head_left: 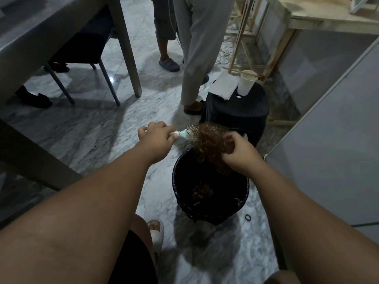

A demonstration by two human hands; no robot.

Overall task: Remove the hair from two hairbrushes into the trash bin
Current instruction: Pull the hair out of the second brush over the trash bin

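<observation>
My left hand (156, 135) grips the handle of a pale mint hairbrush (187, 135), held level over the far rim of the trash bin. A thick clump of curly reddish-brown hair (209, 145) covers the brush head and hangs down toward the bin. My right hand (239, 155) is closed on that clump from the right side. The black trash bin (178, 187) stands on the floor below both hands, with a small tuft of the same hair (203, 191) lying at its bottom. Only one brush is in view.
A black stool (252, 111) behind the bin carries a white cup (247, 83) and white paper (224, 85). Two people's legs stand beyond it. A grey table (24, 44) and chair are at left, a wooden frame table at upper right, a grey cabinet (332, 128) at right, a hair tie (248, 217) on the floor.
</observation>
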